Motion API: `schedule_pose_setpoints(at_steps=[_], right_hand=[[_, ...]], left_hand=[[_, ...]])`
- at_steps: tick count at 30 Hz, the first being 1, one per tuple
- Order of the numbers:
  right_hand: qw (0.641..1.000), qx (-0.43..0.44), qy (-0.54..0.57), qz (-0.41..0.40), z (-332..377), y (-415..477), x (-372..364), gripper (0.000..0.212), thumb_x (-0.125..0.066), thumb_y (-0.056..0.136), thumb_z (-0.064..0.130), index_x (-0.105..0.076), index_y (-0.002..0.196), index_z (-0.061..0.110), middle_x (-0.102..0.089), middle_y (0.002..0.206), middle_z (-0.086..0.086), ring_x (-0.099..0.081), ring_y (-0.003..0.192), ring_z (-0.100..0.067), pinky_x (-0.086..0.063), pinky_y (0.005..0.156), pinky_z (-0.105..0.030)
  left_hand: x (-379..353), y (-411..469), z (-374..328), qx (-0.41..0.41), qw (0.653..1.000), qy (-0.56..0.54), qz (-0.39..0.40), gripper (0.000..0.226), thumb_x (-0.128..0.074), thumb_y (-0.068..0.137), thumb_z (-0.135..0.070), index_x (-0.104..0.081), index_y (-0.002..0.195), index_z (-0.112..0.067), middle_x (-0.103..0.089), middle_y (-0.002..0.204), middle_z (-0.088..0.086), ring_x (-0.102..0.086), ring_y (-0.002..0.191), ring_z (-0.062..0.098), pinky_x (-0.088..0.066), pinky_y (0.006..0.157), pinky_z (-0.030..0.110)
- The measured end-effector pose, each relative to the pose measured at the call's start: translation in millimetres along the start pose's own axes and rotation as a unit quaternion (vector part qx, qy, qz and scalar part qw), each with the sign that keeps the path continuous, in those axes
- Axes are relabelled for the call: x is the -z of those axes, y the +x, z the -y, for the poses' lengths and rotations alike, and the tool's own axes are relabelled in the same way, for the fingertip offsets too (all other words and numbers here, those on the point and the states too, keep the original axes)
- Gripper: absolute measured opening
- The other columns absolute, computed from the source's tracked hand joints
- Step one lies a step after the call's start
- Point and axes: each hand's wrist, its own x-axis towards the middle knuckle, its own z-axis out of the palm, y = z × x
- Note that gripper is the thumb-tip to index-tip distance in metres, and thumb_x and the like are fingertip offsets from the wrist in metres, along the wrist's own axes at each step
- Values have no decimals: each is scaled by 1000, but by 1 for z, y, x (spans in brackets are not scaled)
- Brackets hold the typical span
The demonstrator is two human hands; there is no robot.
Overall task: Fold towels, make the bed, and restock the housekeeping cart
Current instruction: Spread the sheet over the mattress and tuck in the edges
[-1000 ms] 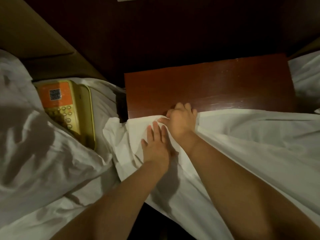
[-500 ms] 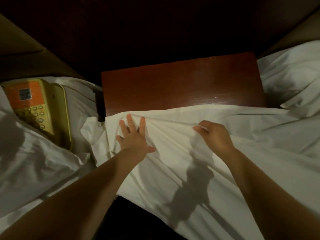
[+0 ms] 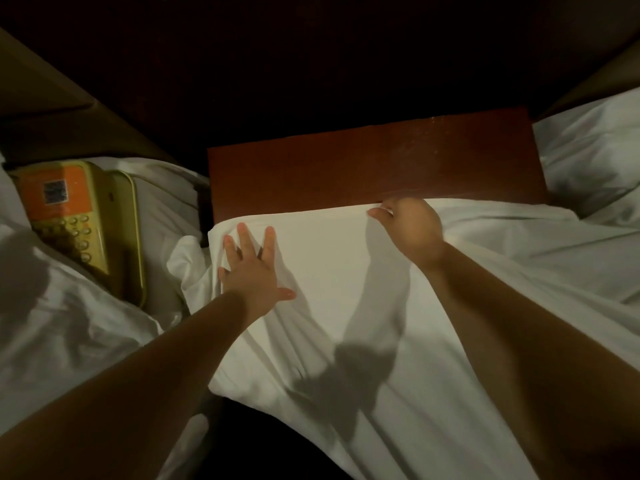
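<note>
Fingers (image 3: 244, 239) of my left hand (image 3: 254, 271) lie spread flat on the sheet (image 3: 329, 265). My right hand (image 3: 414, 225) pinches its edge by the table (image 3: 346, 168). If I tug hard, it could slip and wrinkle.

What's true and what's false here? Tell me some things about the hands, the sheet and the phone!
1. The left hand lies flat on the white sheet, fingers spread. True.
2. The right hand holds the phone. False: it grips the white sheet's far edge, and the phone lies untouched at the left.
3. The phone is blue. False: it is yellow with an orange panel.
4. A brown wooden table stands just past the white sheet's edge. True.
</note>
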Motion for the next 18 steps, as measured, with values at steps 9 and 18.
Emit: schedule_pose_setpoints(at_steps=[9, 18], right_hand=[[999, 25, -45, 5, 28, 14, -2, 33, -40, 101, 39, -53, 114, 12, -65, 98, -9, -58, 86, -26, -35, 69, -27], [999, -37, -31, -12, -7, 0, 18, 25, -42, 101, 27, -47, 124, 21, -60, 114, -6, -58, 94, -24, -39, 71, -27]], left_hand=[[2, 13, 18, 7, 1000, 17, 2, 118, -54, 78, -68, 28, 145, -16, 29, 151, 23, 19, 139, 47, -8, 114, 53], [0, 20, 17, 6, 997, 74, -10, 122, -48, 75, -76, 26, 144, -7, 19, 151, 32, 10, 139, 52, -5, 114, 53]])
